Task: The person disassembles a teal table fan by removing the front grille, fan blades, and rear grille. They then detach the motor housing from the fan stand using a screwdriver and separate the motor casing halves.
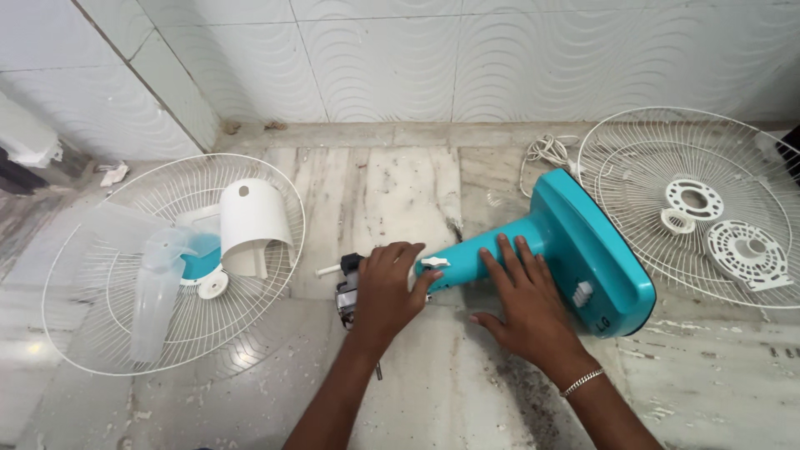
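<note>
On a marble floor (392, 183), the left hand (385, 293) grips a fan motor (346, 292) while the right hand (525, 304) lies flat, open, steadying the teal stand (575, 242); separating them appears underway.

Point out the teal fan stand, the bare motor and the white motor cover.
teal fan stand (583, 242), head view, on the base.
bare motor (346, 293), head view, on its metal body.
white motor cover (250, 217), head view, on its curved shell.

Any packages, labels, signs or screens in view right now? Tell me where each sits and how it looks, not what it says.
Printed mark: small dark lettering on the near edge of the teal fan base, beside the right hand.
Button cluster: small, white, on the base's upper face.
No packages, signs or screens in view.
</note>
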